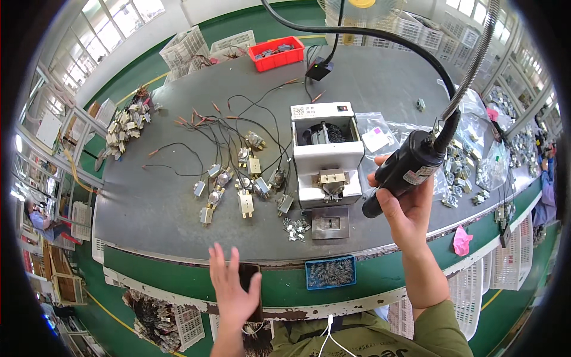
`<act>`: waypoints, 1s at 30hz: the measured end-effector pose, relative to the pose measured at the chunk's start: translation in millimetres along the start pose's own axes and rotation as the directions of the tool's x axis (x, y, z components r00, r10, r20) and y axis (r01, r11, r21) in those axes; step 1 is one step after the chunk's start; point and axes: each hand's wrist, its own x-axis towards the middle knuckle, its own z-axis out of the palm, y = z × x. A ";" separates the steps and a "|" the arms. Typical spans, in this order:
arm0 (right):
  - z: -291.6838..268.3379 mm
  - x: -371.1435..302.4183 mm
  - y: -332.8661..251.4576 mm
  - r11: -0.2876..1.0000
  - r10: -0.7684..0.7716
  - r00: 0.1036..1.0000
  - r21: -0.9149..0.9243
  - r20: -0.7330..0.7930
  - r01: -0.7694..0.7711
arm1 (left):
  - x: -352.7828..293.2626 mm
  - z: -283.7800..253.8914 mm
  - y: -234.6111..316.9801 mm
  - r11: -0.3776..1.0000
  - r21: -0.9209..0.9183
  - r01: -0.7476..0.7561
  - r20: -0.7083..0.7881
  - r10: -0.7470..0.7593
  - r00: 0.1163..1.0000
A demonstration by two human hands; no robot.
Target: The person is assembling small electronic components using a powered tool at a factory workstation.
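My right hand grips a black electric screwdriver that hangs on a cable and a flexible metal hose, held just right of a white box-shaped machine. My left hand is at the near edge of the grey workbench, holding a dark flat rectangular thing against the green table edge. Several small metal parts with black wires lie spread on the bench beyond my left hand. A small pile of metal clips lies beside a grey plate in front of the machine.
A blue tray of springs hangs on the front edge. A red bin sits at the far side, a heap of metal parts at far left, plastic bags of parts to the right. White baskets stand around; another person works at far left.
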 end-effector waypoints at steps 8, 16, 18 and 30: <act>9.1 2.0 12.0 0.873 -0.390 0.921 -0.316 0.005 0.372 | 114.6 20.2 -1.7 0.986 0.081 -0.147 -0.111 0.155 0.982; 49.4 -64.6 21.4 0.815 0.505 0.708 -0.003 0.493 -0.580 | 67.4 -12.2 66.2 0.824 -0.380 -0.421 -0.129 0.404 0.906; 47.5 -68.0 25.2 0.541 0.639 0.524 0.154 0.564 -0.826 | 66.3 -22.5 71.5 0.772 -0.424 -0.473 -0.028 0.511 0.859; -45.1 -59.9 -52.6 0.823 0.322 0.734 -0.560 0.598 0.095 | 105.4 -50.1 62.0 0.761 0.032 -0.648 -0.249 0.634 0.732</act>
